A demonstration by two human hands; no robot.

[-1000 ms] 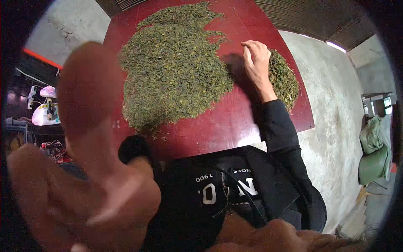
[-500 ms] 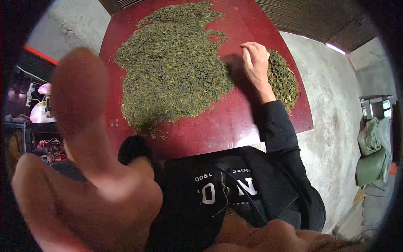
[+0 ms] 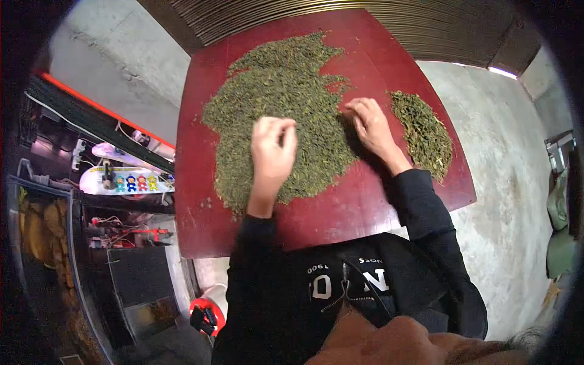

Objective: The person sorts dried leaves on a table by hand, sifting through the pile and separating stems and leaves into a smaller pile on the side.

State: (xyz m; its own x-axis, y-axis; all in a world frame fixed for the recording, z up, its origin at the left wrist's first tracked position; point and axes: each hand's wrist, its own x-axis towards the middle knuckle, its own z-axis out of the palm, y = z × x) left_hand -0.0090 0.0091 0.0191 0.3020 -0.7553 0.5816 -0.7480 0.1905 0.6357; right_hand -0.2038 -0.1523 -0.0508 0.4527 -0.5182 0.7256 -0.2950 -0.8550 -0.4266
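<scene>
Dried green leaves, which look like tea [image 3: 286,91], lie in a broad layer on a dark red table [image 3: 322,222]. Over the lower part of this layer is my left hand [image 3: 274,149], slightly blurred, its fingers curled in and thumb bent toward them. My right hand [image 3: 372,125] is at the layer's right edge, fingers bent together and pointing left. Whatever either hand's fingertips hold is too small to make out. A smaller pile of coarser leaves and stems [image 3: 423,137] lies to the right of my right hand.
On the left, a shelf holds a skateboard deck [image 3: 128,181] with coloured figures. Below it stand a dark glass-sided case [image 3: 45,237] and a red-rimmed bucket [image 3: 210,313]. Slatted panels [image 3: 292,15] edge the table's far side. Green sacks [image 3: 559,249] are at far right.
My left hand has gone from close in front of the camera to above the leaves, its fingers now curled. My right hand remains between the layer and the pile. The view has shifted left.
</scene>
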